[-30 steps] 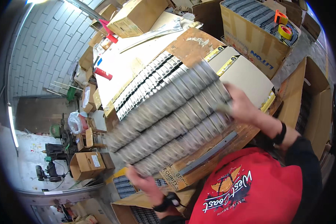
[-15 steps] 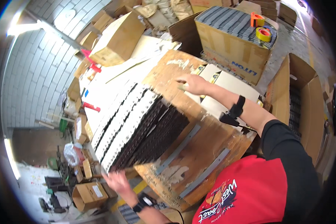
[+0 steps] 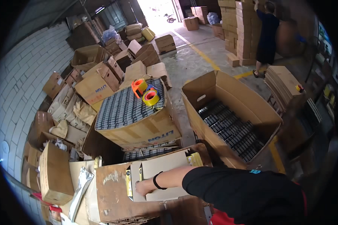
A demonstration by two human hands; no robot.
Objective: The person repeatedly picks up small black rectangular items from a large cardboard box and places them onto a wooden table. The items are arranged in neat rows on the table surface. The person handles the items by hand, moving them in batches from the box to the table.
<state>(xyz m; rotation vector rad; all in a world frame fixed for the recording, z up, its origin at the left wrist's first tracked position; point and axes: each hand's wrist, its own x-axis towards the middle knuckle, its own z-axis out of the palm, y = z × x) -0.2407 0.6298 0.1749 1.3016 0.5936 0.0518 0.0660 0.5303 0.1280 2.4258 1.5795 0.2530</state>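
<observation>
My right hand point(image 3: 143, 187) reaches in from the lower right, fingers bent down over the left edge of a pale grey carton point(image 3: 169, 167) with yellow-and-black printed ends. The thumb and fingertips appear closed on that edge, though their undersides are hidden. Several such cartons seem to lie side by side on a worn brown wooden bench point(image 3: 110, 198). A black band circles my right wrist. My left hand is out of the picture.
Beyond the bench, a large carton point(image 3: 146, 131) is filled with dark grey strips; an orange tape dispenser point(image 3: 139, 87) and yellow tape roll point(image 3: 151, 98) rest on top. An open carton point(image 3: 236, 92) stands at right. Far right, a person point(image 3: 267, 33) faces stacked boxes point(image 3: 246, 33).
My view has swung up and right, so the black-and-white stack and left hand have left the picture. My right hand has moved from above the bare wood onto the pale carton's edge.
</observation>
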